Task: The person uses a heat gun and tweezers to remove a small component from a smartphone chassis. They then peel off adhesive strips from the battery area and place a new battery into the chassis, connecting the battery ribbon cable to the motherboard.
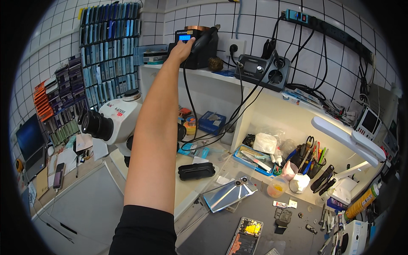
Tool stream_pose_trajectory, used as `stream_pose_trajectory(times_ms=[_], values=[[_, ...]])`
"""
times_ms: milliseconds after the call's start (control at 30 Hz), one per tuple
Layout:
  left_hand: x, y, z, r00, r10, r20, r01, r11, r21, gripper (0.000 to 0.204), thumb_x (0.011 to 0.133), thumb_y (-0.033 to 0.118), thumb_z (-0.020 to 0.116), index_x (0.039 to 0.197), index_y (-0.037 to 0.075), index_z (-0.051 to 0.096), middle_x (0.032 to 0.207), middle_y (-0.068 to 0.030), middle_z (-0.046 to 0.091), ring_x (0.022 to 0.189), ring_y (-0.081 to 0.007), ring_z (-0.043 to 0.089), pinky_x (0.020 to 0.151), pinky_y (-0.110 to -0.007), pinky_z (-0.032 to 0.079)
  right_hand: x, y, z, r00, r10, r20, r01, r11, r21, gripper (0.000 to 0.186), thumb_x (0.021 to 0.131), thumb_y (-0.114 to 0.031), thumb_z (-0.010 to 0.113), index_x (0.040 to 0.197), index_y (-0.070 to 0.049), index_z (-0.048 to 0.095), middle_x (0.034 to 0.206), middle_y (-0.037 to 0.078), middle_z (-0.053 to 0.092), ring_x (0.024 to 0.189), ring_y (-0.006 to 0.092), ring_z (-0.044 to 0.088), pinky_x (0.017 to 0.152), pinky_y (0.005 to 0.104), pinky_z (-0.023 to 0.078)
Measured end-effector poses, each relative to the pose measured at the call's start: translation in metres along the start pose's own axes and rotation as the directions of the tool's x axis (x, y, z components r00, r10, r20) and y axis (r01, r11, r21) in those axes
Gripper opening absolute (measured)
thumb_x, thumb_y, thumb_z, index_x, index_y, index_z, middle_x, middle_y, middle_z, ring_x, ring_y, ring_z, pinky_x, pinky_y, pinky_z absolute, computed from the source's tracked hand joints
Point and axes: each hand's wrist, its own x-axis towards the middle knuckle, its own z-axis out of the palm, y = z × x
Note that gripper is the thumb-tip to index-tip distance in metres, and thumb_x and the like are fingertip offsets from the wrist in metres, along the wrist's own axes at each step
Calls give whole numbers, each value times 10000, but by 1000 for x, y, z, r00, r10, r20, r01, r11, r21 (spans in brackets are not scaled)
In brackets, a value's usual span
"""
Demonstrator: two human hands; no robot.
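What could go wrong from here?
The left hand is at the controls side of a black bench station with a lit blue display; a slip might change a setting. The forearm passes in front of the microscope and could bump it. The opened phone has its insides exposed; a dropped tool could damage them.
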Motion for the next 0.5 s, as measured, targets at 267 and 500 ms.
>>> stream_pose_trajectory(times_ms=[267, 500], values=[[-12, 27, -13, 962, 2, 275, 13, 999, -52, 955, 762, 738, 771, 1250, -78, 689, 1122, -179, 716, 995, -257, 684, 923, -377, 513, -17, 43, 23, 992, 89, -87, -79, 990, 115, 167, 978, -63, 643, 1068, -21, 778, 872, 167, 729, 766, 345, 705, 712, 416, 564], [16, 19, -3, 959, -30, 282, -15, 988, 155, 756, 680, 506, 831, 1176, -51, 712, 1072, -164, 709, 927, -278, 690, 865, -391, 529, -32, 75, 44, 978, 185, -97, -162, 966, 203, 184, 981, -92, 642, 1081, -25, 782, 914, 174, 752, 812, 354, 725, 749, 411, 578]])
